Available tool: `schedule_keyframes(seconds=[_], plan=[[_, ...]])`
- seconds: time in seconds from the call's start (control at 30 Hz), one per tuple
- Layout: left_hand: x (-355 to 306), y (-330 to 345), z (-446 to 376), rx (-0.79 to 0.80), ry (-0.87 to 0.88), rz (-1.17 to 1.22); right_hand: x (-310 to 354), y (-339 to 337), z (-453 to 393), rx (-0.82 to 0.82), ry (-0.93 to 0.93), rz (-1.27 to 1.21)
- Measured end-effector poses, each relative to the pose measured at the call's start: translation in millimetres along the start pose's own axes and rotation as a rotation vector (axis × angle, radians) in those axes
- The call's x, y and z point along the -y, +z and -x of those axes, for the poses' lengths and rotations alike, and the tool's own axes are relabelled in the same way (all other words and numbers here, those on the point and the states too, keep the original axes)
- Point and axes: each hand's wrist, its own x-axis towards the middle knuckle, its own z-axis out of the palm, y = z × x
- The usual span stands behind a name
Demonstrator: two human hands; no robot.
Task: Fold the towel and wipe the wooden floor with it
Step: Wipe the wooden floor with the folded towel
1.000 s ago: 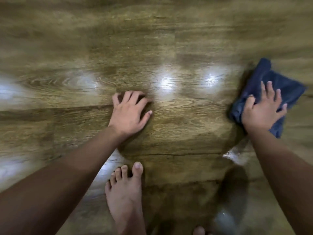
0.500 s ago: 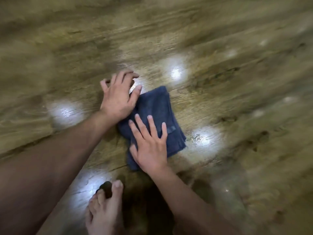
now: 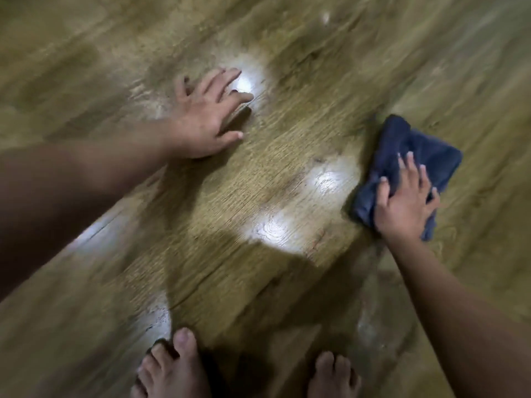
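A folded blue towel (image 3: 413, 156), judged soft, light and prone to bunching, is pressed flat by the right hand (image 3: 405, 208) at right; the left hand (image 3: 205, 122) is spread on the wooden floor (image 3: 258, 196).

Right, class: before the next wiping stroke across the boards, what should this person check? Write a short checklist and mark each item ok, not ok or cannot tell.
1. Towel folded into a pad: ok, though bunched at its near edge.
2. Right hand on the towel, fingers spread over it: ok.
3. Left hand flat on the wooden floor as a brace, apart from the towel: ok.
4. Bare feet out of the stroke path: ok, both near the bottom edge.
5. Floor between the hands free of objects: ok.
6. Floor already clean or dry: cannot tell; glare and blur hide it.
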Motion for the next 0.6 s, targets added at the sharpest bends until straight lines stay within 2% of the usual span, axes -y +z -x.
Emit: schedule_keyframes(seconds=[0.07, 0.13, 0.27, 0.33, 0.43, 0.47, 0.6], plan=[[26.9, -10.0, -12.4, 0.14, 0.078, -0.184, -3.9, 0.2, -7.4, 0.017, 0.103, -0.027], [47.8, -27.7, -23.9, 0.216, 0.062, -0.243, 12.7, 5.9, -6.5, 0.04, 0.131, -0.053], [44.3, -42.8, -41.2, 0.295, -0.215, 0.043, 61.4, 9.5, 6.8, 0.031, 0.216, -0.156], [36.7, -36.9, -41.4, 0.37, -0.349, 0.143, 92.6, 11.0, 23.1, 0.033, 0.196, -0.161], [41.9, -32.3, -43.9, 0.55, -0.356, 0.022, 148.6, 21.1, 77.3, 0.092, -0.057, -0.098], [45.7, -35.3, -48.2, 0.567, -0.35, -0.008, 166.0, 25.1, 99.4, 0.125, -0.169, -0.085], [47.1, -53.3, -67.0, 0.531, -0.371, 0.112, 206.6, 37.7, 177.1, 0.251, -0.57, -0.005]])
